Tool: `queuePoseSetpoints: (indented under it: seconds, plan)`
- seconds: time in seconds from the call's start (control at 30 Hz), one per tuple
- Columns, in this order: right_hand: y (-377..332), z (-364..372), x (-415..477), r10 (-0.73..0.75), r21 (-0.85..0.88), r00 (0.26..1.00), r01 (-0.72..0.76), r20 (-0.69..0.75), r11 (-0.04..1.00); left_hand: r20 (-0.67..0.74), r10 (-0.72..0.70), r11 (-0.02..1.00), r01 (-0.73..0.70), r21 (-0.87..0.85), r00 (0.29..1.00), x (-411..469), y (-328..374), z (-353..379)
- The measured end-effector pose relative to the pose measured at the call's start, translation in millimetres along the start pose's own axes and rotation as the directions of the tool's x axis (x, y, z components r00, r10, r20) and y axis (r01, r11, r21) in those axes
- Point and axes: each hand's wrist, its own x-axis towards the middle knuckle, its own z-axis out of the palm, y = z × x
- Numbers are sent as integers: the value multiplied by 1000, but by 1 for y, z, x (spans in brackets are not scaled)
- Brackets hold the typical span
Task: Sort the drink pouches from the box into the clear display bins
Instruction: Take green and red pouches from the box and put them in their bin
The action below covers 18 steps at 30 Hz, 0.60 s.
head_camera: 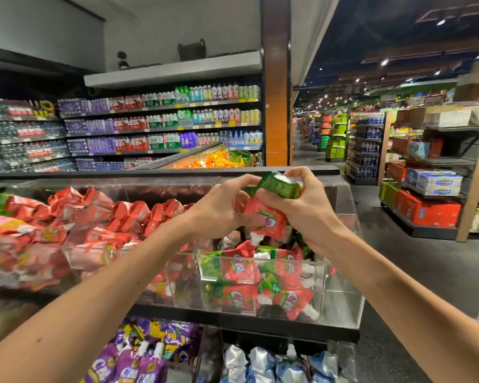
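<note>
Both hands are raised together over the right clear display bin [340, 294]. My right hand [302, 205] is shut on a green drink pouch [281, 185] with a white cap, held at the top. My left hand [221, 208] grips a red drink pouch [266, 218] hanging just below the green one, cap down. The two hands touch around the pouches. The bin beneath holds several red-and-green pouches [241, 269]. The box is not in view.
A long clear bin [89, 261] to the left is heaped with red pouches. Below are purple pouches [138, 355] and blue-white pouches [263, 363]. Bottle shelves [161, 125] stand behind; an aisle with stocked racks [426, 189] opens to the right.
</note>
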Motion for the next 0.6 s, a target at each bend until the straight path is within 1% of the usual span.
queuePoseSetpoints:
  seconds: [0.07, 0.13, 0.2, 0.27, 0.37, 0.5, 0.57, 0.6]
  plan:
    - [3, 3, 4, -19, -166, 1000, 19, 1, 986, -74, -53, 996, 58, 72, 996, -4, -6, -8]
    - [7, 1, 10, -16, -334, 999, 26, 31, 942, -131, -69, 979, 93, 182, 989, -7, -15, -18]
    - [14, 3, 14, 4, -486, 996, 39, 86, 873, -144, -84, 941, 126, 315, 986, -7, -26, -23]
    - [24, 8, 17, 23, -617, 992, 61, 127, 785, -141, -131, 886, 180, 428, 981, -5, -37, -20]
    - [38, 12, 21, 57, -700, 988, 62, 145, 712, -93, -206, 814, 223, 536, 974, 1, -47, -7]
    - [57, 9, 25, 172, -819, 965, 68, 200, 569, 32, -262, 700, 167, 695, 965, 7, -53, 12]
    - [65, 8, 25, 202, -830, 952, 84, 231, 551, 64, -322, 627, 162, 762, 945, 9, -52, 21]
    - [68, 8, 26, 211, -828, 946, 90, 244, 554, 69, -357, 610, 177, 772, 931, 10, -49, 22]
